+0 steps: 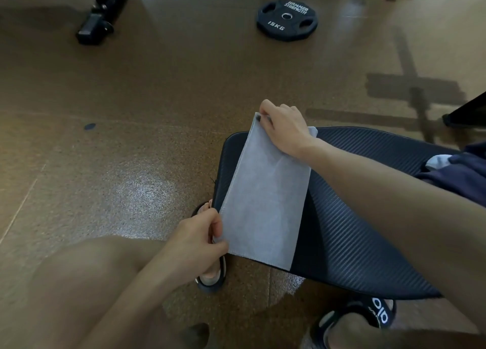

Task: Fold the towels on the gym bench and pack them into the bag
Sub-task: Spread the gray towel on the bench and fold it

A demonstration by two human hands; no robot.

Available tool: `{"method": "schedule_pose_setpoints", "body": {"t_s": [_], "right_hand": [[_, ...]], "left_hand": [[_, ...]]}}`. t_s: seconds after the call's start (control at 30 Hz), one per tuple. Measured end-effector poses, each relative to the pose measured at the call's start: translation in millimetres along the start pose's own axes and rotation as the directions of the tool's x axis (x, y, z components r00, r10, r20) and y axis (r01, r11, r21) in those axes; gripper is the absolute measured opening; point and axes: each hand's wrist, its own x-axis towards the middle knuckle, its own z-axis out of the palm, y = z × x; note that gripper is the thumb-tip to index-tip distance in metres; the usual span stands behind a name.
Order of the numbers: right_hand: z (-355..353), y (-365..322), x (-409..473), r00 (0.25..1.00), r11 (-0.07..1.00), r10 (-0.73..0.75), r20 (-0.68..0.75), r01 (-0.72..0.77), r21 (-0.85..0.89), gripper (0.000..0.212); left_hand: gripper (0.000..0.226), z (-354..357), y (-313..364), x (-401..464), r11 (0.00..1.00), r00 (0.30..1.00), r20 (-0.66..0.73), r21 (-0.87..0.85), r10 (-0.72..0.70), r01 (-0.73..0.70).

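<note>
A light grey towel, folded into a long rectangle, lies across the near end of the black ribbed gym bench. My left hand pinches its near left corner, just off the bench's edge. My right hand pinches the far left corner beyond the bench's far edge. A heap of dark blue cloth with a pale piece in it sits on the bench at the right edge of view; whether it is the bag or more towels I cannot tell.
Brown speckled gym floor surrounds the bench. A black 15 kg weight plate lies on the floor far ahead, and a black machine foot stands at the far left. My feet in black slides rest beside and below the bench.
</note>
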Motion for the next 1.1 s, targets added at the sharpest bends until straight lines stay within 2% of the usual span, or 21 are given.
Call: {"method": "schedule_pose_setpoints", "body": {"t_s": [0.17, 0.4, 0.5, 0.57, 0.63, 0.73, 0.87, 0.97, 1.1], "right_hand": [[7, -4, 5, 0.995, 0.994, 0.035, 0.089, -0.025, -0.106, 0.021], [11, -7, 5, 0.985, 0.983, 0.147, 0.091, -0.136, -0.123, 0.027], [4, -7, -1, 0.980, 0.977, 0.183, 0.078, -0.173, -0.122, 0.031], [-7, 0, -10, 0.977, 0.967, 0.204, 0.065, -0.190, -0.172, 0.033], [-22, 13, -24, 0.964, 0.948, 0.262, 0.041, -0.249, -0.199, 0.036], [-42, 29, -48, 0.903, 0.902, 0.429, 0.016, -0.427, -0.071, 0.043], [-49, 34, -64, 0.812, 0.796, 0.580, 0.073, -0.583, 0.161, 0.048], [-54, 33, -65, 0.784, 0.712, 0.594, 0.177, -0.616, 0.338, 0.048], [-56, 35, -62, 0.796, 0.729, 0.557, 0.235, -0.605, 0.320, 0.048]], "left_hand": [[0.019, 4, 1, 2, 0.998, 0.999, -0.017, 0.051, -0.041, 0.042], [0.015, 6, -3, 1, 0.992, 1.000, 0.010, 0.121, -0.028, 0.027], [0.020, 4, 1, 1, 0.991, 0.998, 0.033, 0.123, -0.060, 0.056], [0.027, 2, 5, 1, 0.981, 0.993, -0.014, 0.159, -0.113, 0.114], [0.029, -2, 11, 5, 0.951, 0.991, -0.108, 0.288, -0.083, 0.111], [0.033, -15, 28, 30, 0.959, 0.981, -0.192, 0.283, 0.033, 0.023], [0.056, -34, 59, 100, 0.972, 0.979, -0.112, 0.187, 0.168, -0.145], [0.056, -38, 79, 148, 0.975, 0.979, -0.075, 0.135, 0.188, -0.176], [0.061, -37, 89, 180, 0.988, 0.986, -0.081, 0.076, 0.143, -0.137]]}}
